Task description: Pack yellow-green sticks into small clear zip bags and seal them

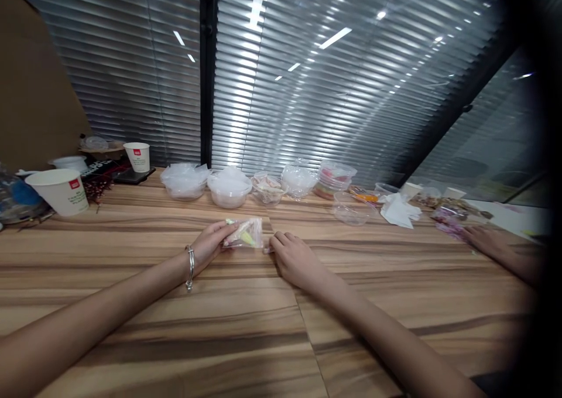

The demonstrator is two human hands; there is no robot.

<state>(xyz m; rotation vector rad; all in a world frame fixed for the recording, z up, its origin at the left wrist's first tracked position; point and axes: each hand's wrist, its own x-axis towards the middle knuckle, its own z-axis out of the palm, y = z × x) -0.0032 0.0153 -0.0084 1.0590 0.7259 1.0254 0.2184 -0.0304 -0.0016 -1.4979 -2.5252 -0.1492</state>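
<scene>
My left hand (211,244), with a silver bangle at its wrist, grips one end of a small clear zip bag (246,234). Pale and yellow-green pieces show inside the bag, which is held just above the wooden table (211,345). A short gap to the right of the bag is my right hand (293,258), low over the tabletop with its fingers curled together. A small pale bit shows at its fingertips, too small to name.
Along the back stand clear plastic bowls (229,187), stacked lids (336,178) and white tissues (400,209). Paper cups (61,192) and a dark phone (134,175) are at left. Another person's hand (483,240) touches purple material (450,222) at right. Window blinds rise behind.
</scene>
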